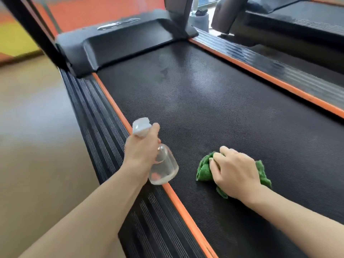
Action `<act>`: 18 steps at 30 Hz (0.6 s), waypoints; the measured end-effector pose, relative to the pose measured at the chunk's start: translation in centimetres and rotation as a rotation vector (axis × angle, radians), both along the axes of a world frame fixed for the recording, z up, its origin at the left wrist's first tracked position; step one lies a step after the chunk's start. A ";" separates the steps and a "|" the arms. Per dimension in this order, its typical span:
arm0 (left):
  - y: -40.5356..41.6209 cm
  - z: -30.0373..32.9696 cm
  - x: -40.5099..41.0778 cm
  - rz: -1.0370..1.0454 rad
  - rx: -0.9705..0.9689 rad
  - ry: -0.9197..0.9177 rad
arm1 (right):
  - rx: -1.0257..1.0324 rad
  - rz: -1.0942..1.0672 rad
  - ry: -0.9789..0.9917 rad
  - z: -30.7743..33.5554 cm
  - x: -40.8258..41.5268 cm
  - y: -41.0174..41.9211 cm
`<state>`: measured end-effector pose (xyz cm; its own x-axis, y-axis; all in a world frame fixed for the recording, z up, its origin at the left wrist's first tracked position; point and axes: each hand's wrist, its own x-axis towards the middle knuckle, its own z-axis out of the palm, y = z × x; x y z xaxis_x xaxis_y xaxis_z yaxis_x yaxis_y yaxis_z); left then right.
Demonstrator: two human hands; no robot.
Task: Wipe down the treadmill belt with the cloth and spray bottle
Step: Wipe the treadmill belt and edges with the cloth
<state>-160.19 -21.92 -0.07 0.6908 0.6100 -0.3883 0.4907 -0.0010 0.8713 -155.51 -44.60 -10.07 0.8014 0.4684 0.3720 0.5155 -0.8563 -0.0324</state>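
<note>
The black ribbed treadmill belt runs away from me between two orange strips. My left hand grips a clear spray bottle with a white nozzle head, held above the belt's left orange edge, nozzle pointing up the belt. My right hand rests on the belt and holds a crumpled green cloth against the surface, fingers curled over it. A faint wet sheen shows farther up the belt.
Black ribbed side rails flank the belt. The black motor hood and console uprights stand at the far end. A second treadmill stands to the right. Tan floor lies to the left.
</note>
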 end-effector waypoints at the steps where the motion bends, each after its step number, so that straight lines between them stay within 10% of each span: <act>1: 0.8 0.3 0.3 0.015 0.011 -0.019 | -0.006 -0.019 -0.014 -0.1 0.6 0.9; 14: 3.9 2.1 -2.9 -0.036 -0.032 -0.082 | -0.021 0.336 0.015 0.7 -1.2 8.1; 18: 3.2 1.7 -7.1 -0.045 -0.082 -0.080 | -0.021 0.137 0.010 0.8 5.9 13.3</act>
<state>-167.32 -18.75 1.59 0.7477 0.5459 -0.3782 0.4204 0.0518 0.9058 -149.64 -31.25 -9.30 0.7328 0.5816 0.3531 0.6277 -0.7781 -0.0212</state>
